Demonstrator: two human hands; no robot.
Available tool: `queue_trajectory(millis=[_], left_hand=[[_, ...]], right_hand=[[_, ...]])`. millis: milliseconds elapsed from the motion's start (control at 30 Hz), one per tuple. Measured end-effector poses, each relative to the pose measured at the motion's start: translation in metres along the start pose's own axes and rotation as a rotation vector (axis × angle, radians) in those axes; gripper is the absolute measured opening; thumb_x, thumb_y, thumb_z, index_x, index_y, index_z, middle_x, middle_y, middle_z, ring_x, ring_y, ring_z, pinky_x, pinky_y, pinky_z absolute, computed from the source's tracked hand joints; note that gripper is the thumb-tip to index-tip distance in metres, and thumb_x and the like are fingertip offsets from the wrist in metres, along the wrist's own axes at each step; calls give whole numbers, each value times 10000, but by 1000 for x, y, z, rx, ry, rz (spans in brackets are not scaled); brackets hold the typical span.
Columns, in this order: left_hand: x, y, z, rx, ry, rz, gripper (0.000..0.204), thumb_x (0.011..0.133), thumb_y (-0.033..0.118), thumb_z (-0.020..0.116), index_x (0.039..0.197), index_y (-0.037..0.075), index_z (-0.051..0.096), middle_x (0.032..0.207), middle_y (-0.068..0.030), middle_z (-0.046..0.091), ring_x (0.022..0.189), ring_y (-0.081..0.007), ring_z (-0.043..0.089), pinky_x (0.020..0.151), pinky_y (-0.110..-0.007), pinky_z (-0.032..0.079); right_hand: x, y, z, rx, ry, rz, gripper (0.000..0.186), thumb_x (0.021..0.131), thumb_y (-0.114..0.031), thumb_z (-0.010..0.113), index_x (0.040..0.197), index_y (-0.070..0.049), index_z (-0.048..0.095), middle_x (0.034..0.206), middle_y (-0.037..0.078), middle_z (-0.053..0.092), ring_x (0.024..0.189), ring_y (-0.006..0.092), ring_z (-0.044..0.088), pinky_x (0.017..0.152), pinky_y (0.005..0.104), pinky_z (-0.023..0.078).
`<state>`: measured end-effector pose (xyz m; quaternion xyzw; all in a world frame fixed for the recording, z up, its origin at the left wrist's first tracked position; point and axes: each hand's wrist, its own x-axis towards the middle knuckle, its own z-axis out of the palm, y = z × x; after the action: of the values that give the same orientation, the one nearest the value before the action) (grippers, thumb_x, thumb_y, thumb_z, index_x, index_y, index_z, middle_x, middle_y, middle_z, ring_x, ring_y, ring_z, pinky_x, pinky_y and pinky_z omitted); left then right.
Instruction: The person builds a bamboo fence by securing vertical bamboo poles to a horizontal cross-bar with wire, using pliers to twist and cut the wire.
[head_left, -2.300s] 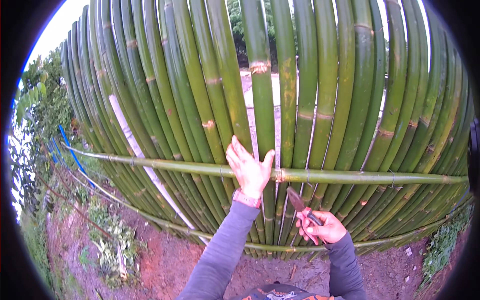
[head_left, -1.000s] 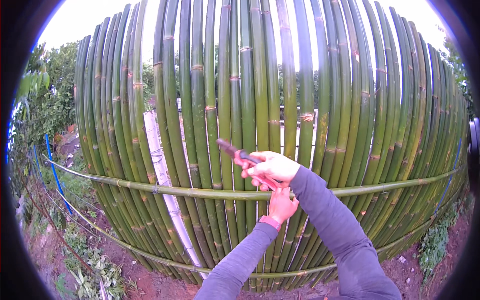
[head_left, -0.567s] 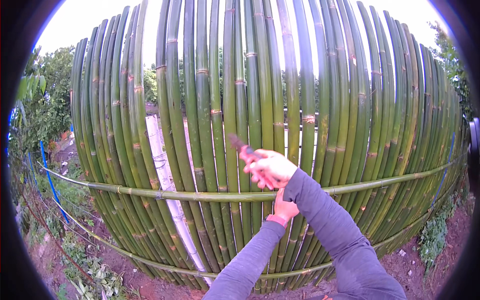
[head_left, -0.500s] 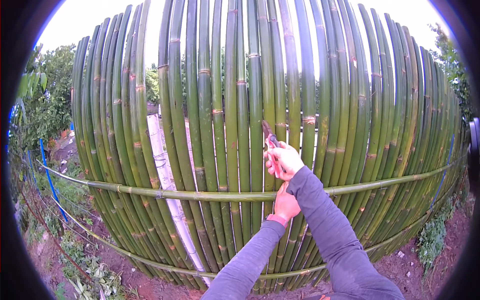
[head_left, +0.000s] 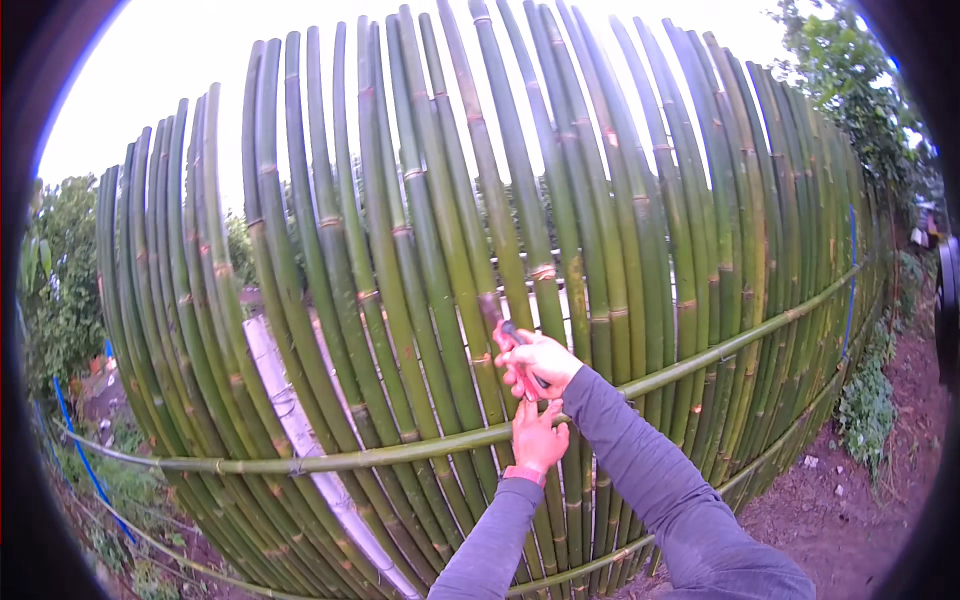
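Far left, a blue strip (head_left: 80, 455) slants beside the fence; next, a white post (head_left: 300, 425) leans behind the green rail (head_left: 390, 456). Now the left hand (head_left: 538, 440), pink band (head_left: 525, 475) at the wrist, is up at that rail, its grip impossible to tell. Just above, the right hand (head_left: 545, 363) is clamped round red-handled pliers (head_left: 511, 330), dark nose tilted upward before the bamboo poles (head_left: 445, 250).

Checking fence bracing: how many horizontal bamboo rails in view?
2. The upper rail passes behind the left hand; the lower rail runs below it, partly hidden by the right forearm and cut by the bottom edge. Others may be hidden behind the fence.
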<state>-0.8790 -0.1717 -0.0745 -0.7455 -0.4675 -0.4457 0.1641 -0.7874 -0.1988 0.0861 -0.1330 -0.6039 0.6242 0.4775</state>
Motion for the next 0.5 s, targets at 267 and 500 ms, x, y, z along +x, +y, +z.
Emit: queue_trajectory(millis=[267,500], left_hand=[[5,24,10,68,-62,140,623,746,261,725,1349,191,585,1583,-274,161,1379,-442,337,1152,-471,286],[-1,-1,-13,85,-2,107,562,737,208,767,1266,106,609,1549,-282,233,1384,-442,327,1144,-485,298]], right_hand=[[-69,-18,-60,-279,202,-66,202,873,-85,618,1053,-78,526,618,23,502,430,88,470,363,271,388],[-168,28,-75,-132,178,-33,473,862,-14,593,1318,-39,466,1028,74,601,682,110,588,547,250,503]])
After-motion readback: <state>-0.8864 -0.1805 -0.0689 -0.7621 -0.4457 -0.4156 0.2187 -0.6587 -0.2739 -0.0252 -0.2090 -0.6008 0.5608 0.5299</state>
